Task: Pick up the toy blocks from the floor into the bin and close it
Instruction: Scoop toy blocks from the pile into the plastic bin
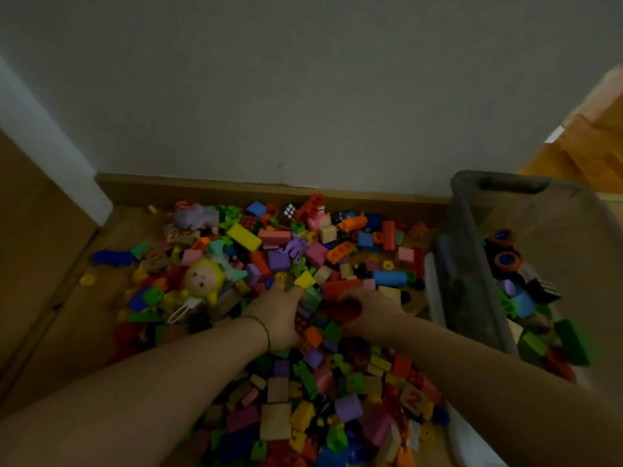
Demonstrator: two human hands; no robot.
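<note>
Where toy blocks [303, 382] heap on the floor, the right hand [369, 306] curls round a red block [344, 313]; the left hand [281, 316] lies beside it, fingers buried, grip unclear. The bin [468, 230] stands just to their right.

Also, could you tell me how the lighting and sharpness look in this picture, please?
Head view: dim and underexposed; wide-angle distortion slants the white wall edge; the bin at right is blurred; the left hand, right hand and blocks are sharper.

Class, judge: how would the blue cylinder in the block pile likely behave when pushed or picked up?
The blue cylinder looks rounded, so it may roll if freed, though blocks crowd it now. It looks rigid, probably light.
</note>
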